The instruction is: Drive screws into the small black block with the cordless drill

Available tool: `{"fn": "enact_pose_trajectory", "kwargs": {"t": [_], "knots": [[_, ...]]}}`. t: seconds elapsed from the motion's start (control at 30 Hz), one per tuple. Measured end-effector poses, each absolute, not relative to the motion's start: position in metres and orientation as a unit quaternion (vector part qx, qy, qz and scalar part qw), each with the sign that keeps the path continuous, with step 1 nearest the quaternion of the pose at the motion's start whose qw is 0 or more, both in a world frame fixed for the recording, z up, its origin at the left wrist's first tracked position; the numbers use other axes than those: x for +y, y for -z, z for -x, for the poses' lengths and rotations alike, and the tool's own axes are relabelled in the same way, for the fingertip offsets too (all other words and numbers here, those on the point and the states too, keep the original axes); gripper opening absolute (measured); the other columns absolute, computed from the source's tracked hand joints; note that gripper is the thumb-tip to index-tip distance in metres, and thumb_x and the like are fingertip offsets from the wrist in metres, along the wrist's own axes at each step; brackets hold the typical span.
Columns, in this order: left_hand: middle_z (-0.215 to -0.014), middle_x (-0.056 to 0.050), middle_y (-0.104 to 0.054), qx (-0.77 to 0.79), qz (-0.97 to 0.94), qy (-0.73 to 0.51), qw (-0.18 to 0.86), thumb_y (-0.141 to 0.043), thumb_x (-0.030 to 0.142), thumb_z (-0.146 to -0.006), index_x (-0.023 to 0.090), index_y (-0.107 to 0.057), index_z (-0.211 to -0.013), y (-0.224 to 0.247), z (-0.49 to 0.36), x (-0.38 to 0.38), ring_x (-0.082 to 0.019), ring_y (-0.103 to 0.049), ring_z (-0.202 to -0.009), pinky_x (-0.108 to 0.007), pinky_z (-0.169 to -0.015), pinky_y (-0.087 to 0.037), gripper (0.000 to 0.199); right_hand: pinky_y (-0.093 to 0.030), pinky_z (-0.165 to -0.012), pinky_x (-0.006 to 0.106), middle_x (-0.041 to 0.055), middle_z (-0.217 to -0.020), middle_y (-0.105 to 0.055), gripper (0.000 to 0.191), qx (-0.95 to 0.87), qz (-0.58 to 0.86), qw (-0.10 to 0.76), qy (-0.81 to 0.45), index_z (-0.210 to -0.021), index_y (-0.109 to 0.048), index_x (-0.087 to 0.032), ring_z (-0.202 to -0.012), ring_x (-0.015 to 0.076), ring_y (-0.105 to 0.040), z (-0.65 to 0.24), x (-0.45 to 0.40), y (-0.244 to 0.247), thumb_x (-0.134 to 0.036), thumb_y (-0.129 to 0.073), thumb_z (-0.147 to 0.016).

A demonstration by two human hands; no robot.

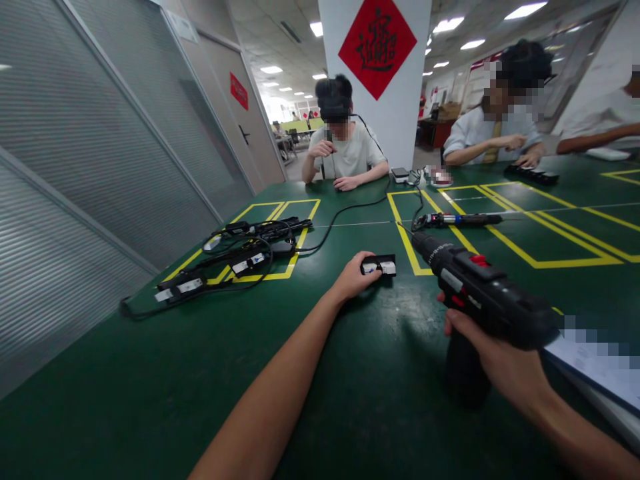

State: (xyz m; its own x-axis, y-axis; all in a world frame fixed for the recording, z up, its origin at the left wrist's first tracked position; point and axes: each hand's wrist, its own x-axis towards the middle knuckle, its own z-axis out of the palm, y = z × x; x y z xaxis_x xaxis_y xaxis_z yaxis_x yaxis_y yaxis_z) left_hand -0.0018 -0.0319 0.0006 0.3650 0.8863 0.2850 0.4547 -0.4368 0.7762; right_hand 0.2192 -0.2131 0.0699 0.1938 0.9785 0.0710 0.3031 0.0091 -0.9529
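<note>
My left hand [356, 275] rests on the green table with thumb and fingers closed round the near end of a small black box [388, 265]. White strips show on the box's side facing me; its exact kind is unclear. My right hand [493, 357] grips the handle of a black cordless drill [475, 287] with red buttons. The drill is held above the table, its thin bit pointing forward and left, apart from the black box. My fingers partly cover the drill's trigger area.
On the left lie several black boxes with white labels and tangled cables [260, 247]. Beyond the drill is a pen-shaped electric screwdriver [465, 219]. Papers [600, 367] lie at the right. Yellow tape [407, 247] marks the green table [150, 387]. Other people sit across it.
</note>
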Motion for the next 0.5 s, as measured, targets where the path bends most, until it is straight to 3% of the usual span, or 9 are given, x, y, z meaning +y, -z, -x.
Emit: {"fn": "enact_pose_trajectory", "kwargs": {"t": [0.13,0.3,0.5], "knots": [[-0.107,-0.007,-0.061,0.443,-0.765,-0.353,0.306,-0.064,0.035,-0.073,0.016,-0.053,-0.117,-0.001,0.005,-0.029,-0.017,-0.059,-0.088,-0.029,-0.079,-0.048,0.049,-0.05,-0.075,0.033,0.005,-0.102,-0.069,0.037,-0.535,0.589,0.463,-0.392,-0.109,-0.062,-0.023,-0.081,0.0205,-0.065,-0.218,-0.215,-0.07,-0.044,-0.063,-0.079],[-0.103,-0.006,-0.062,0.441,-0.761,-0.351,0.322,-0.064,0.037,-0.074,0.017,-0.051,-0.118,-0.001,0.006,-0.026,-0.016,-0.059,-0.083,-0.027,-0.074,-0.048,0.05,-0.042,-0.06,0.032,-0.0005,-0.067,-0.065,0.034,-0.531,0.612,0.404,-0.425,-0.108,-0.063,-0.024,-0.065,0.0196,-0.059,-0.217,-0.214,-0.076,-0.046,-0.056,-0.083],[-0.103,-0.006,-0.062,0.452,-0.762,-0.344,0.311,-0.063,0.039,-0.075,0.017,-0.052,-0.115,-0.002,0.002,-0.027,-0.017,-0.059,-0.085,-0.029,-0.076,-0.048,0.047,-0.041,-0.065,0.034,-0.0007,-0.062,-0.062,0.022,-0.527,0.627,0.397,-0.413,-0.086,-0.064,-0.022,-0.065,0.02,-0.058,-0.214,-0.215,-0.081,-0.042,-0.056,-0.082]]}}
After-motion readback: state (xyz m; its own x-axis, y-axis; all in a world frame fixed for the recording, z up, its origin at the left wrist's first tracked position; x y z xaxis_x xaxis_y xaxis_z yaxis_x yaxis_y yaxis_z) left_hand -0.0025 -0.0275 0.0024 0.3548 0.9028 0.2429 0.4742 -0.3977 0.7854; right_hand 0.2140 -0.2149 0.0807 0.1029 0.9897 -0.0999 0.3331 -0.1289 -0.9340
